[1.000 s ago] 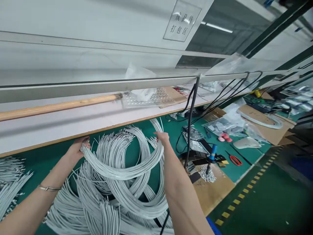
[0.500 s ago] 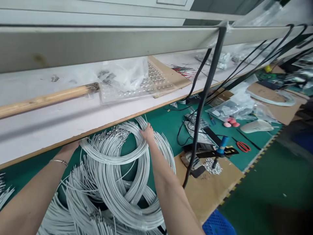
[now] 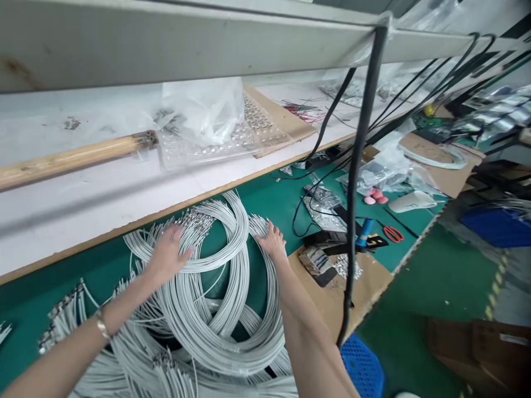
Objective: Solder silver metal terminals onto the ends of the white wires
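A big heap of looped grey-white cables (image 3: 215,309) with metal ends lies on the green bench mat (image 3: 277,202). My left hand (image 3: 168,254) rests palm down on the upper left of the heap, fingers spread over the cable ends. My right hand (image 3: 271,240) lies flat on the right edge of the top loops, fingers stretched out. Neither hand grips a bundle.
A white shelf (image 3: 103,193) with a wooden pole (image 3: 70,157) and a plastic bag runs behind. A black hanging cable (image 3: 357,182) drops on the right. Brown cardboard (image 3: 352,287), a blue-handled tool (image 3: 364,231), red scissors (image 3: 392,234) and a blue crate (image 3: 363,367) lie right.
The bundle held up between both hands has been laid on the heap. Both hands have opened and now rest flat on the cables. The view has tilted down and right.
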`<state>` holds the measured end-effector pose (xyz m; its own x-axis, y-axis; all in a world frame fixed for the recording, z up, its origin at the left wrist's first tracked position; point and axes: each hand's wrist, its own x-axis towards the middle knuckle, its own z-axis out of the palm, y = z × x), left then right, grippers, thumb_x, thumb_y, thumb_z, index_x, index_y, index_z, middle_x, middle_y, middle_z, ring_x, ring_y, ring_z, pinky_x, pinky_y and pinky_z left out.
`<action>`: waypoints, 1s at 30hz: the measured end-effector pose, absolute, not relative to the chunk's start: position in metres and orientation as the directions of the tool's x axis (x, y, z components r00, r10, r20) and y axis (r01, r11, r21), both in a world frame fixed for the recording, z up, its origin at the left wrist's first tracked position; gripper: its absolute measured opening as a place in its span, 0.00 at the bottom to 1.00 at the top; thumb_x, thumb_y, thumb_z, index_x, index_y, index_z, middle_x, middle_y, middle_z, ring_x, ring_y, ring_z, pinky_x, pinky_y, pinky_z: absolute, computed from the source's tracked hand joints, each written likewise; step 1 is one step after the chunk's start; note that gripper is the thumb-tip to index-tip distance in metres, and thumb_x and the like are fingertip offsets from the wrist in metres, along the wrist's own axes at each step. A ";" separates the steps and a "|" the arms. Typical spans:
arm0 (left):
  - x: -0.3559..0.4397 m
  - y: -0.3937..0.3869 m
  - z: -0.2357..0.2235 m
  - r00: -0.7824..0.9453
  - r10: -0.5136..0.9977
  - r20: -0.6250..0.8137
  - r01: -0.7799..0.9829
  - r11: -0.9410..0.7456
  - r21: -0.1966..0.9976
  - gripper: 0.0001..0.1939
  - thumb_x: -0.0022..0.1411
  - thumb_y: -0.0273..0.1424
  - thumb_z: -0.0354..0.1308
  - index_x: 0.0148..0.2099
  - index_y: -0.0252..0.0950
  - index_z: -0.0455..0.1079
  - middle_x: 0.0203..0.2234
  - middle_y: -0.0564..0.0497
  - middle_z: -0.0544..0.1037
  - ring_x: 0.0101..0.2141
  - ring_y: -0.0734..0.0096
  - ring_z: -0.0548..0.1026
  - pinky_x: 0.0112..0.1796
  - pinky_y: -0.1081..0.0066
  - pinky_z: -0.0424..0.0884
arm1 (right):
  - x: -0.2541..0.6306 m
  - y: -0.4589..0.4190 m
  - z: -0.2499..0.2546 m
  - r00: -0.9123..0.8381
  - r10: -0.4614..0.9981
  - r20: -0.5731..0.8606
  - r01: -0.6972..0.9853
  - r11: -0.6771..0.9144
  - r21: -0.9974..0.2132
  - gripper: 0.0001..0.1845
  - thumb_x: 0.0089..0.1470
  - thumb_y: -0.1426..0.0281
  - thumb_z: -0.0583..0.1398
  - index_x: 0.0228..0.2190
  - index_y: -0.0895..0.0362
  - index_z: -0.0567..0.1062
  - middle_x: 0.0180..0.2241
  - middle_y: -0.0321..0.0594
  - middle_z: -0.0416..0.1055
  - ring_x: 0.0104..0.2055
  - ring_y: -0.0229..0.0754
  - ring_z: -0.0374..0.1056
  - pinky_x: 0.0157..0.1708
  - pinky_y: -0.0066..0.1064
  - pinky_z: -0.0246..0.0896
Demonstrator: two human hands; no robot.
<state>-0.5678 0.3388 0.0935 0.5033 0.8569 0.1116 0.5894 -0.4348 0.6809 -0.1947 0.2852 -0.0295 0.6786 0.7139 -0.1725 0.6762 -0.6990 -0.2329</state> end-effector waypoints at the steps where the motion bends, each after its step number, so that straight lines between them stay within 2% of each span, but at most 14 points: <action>1: -0.553 0.312 0.084 0.565 0.819 0.100 0.579 -0.481 0.658 0.27 0.70 0.40 0.65 0.67 0.40 0.69 0.68 0.39 0.68 0.64 0.42 0.69 0.61 0.36 0.66 | -0.196 0.284 -0.031 0.667 0.723 -0.179 0.687 -0.690 -0.228 0.30 0.66 0.59 0.65 0.65 0.53 0.67 0.68 0.50 0.63 0.65 0.60 0.65 0.61 0.60 0.65; 2: -0.539 0.284 0.076 0.636 0.766 0.096 0.547 -0.535 0.644 0.28 0.69 0.40 0.65 0.67 0.40 0.69 0.69 0.39 0.67 0.65 0.41 0.67 0.62 0.35 0.65 | -0.197 0.283 -0.032 0.662 0.728 -0.180 0.694 -0.686 -0.220 0.31 0.66 0.59 0.65 0.65 0.53 0.67 0.68 0.49 0.62 0.65 0.60 0.65 0.61 0.59 0.64; 3: -0.526 0.255 0.069 0.704 0.705 0.090 0.504 -0.585 0.636 0.24 0.71 0.39 0.63 0.66 0.44 0.70 0.70 0.40 0.66 0.66 0.45 0.67 0.63 0.39 0.65 | -0.198 0.282 -0.032 0.665 0.726 -0.176 0.696 -0.688 -0.208 0.30 0.66 0.59 0.65 0.65 0.53 0.67 0.68 0.49 0.62 0.65 0.60 0.65 0.61 0.59 0.64; 4: -0.517 0.229 0.062 0.776 0.624 0.093 0.438 -0.638 0.633 0.26 0.70 0.38 0.64 0.67 0.41 0.69 0.69 0.40 0.68 0.66 0.44 0.68 0.62 0.39 0.66 | -0.199 0.281 -0.033 0.674 0.719 -0.170 0.692 -0.695 -0.195 0.30 0.66 0.59 0.65 0.65 0.53 0.68 0.67 0.49 0.63 0.64 0.59 0.65 0.61 0.59 0.65; 6: -0.507 0.185 0.052 0.864 0.495 0.094 0.335 -0.703 0.627 0.23 0.67 0.40 0.67 0.61 0.37 0.75 0.66 0.39 0.73 0.63 0.46 0.72 0.60 0.42 0.70 | -0.200 0.278 -0.032 0.703 0.695 -0.151 0.673 -0.718 -0.174 0.29 0.66 0.59 0.65 0.64 0.54 0.68 0.65 0.49 0.65 0.63 0.58 0.67 0.59 0.58 0.66; 9: -0.508 0.152 0.038 0.877 0.478 0.054 0.354 -0.717 0.600 0.11 0.68 0.36 0.67 0.44 0.32 0.80 0.61 0.36 0.77 0.59 0.47 0.76 0.58 0.45 0.73 | -0.197 0.274 -0.030 0.764 0.634 -0.120 0.613 -0.772 -0.169 0.26 0.66 0.61 0.65 0.62 0.54 0.70 0.63 0.49 0.68 0.60 0.56 0.69 0.57 0.55 0.69; 12: -0.515 0.148 0.027 0.859 0.511 0.025 0.407 -0.713 0.572 0.08 0.68 0.32 0.67 0.38 0.33 0.78 0.62 0.39 0.77 0.61 0.49 0.74 0.58 0.45 0.73 | -0.194 0.269 -0.026 0.838 0.538 -0.093 0.516 -0.835 -0.189 0.24 0.67 0.62 0.64 0.60 0.54 0.72 0.63 0.49 0.68 0.60 0.55 0.70 0.57 0.54 0.70; 16: -0.516 0.149 0.025 0.853 0.518 0.058 0.403 -0.727 0.556 0.07 0.68 0.31 0.66 0.45 0.33 0.78 0.63 0.40 0.75 0.61 0.49 0.74 0.58 0.44 0.73 | -0.197 0.265 -0.015 0.880 0.469 -0.074 0.438 -0.861 -0.260 0.23 0.67 0.63 0.65 0.60 0.54 0.72 0.62 0.48 0.69 0.60 0.55 0.71 0.57 0.54 0.70; 21: -0.547 0.117 0.046 0.787 0.612 0.076 0.466 -0.671 0.577 0.19 0.72 0.31 0.62 0.63 0.36 0.71 0.62 0.38 0.74 0.60 0.47 0.74 0.55 0.45 0.76 | -0.216 0.270 0.010 0.878 0.474 -0.064 0.407 -0.812 -0.418 0.24 0.66 0.63 0.65 0.61 0.55 0.72 0.64 0.49 0.68 0.62 0.57 0.69 0.60 0.58 0.66; 26: -0.639 0.065 0.067 0.579 0.815 -0.035 0.664 -0.446 0.600 0.16 0.75 0.31 0.58 0.62 0.38 0.70 0.57 0.41 0.76 0.56 0.52 0.77 0.53 0.49 0.78 | -0.270 0.277 0.047 0.843 0.536 -0.049 0.378 -0.655 -0.654 0.27 0.66 0.64 0.66 0.62 0.55 0.70 0.66 0.49 0.64 0.65 0.59 0.65 0.62 0.60 0.64; 30: -0.727 0.020 0.068 0.380 0.905 -0.192 0.801 -0.218 0.557 0.13 0.76 0.32 0.56 0.59 0.37 0.71 0.52 0.43 0.77 0.51 0.56 0.78 0.50 0.52 0.79 | -0.363 0.221 0.081 0.671 0.731 -0.124 0.326 -0.442 -0.836 0.21 0.69 0.62 0.63 0.59 0.56 0.73 0.60 0.48 0.71 0.57 0.52 0.72 0.56 0.52 0.71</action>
<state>-0.7275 0.0195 0.0677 0.3801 0.9048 -0.1919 0.8012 -0.2184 0.5572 -0.3632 0.2210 0.0813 0.6710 0.7310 -0.1242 0.3264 -0.4416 -0.8357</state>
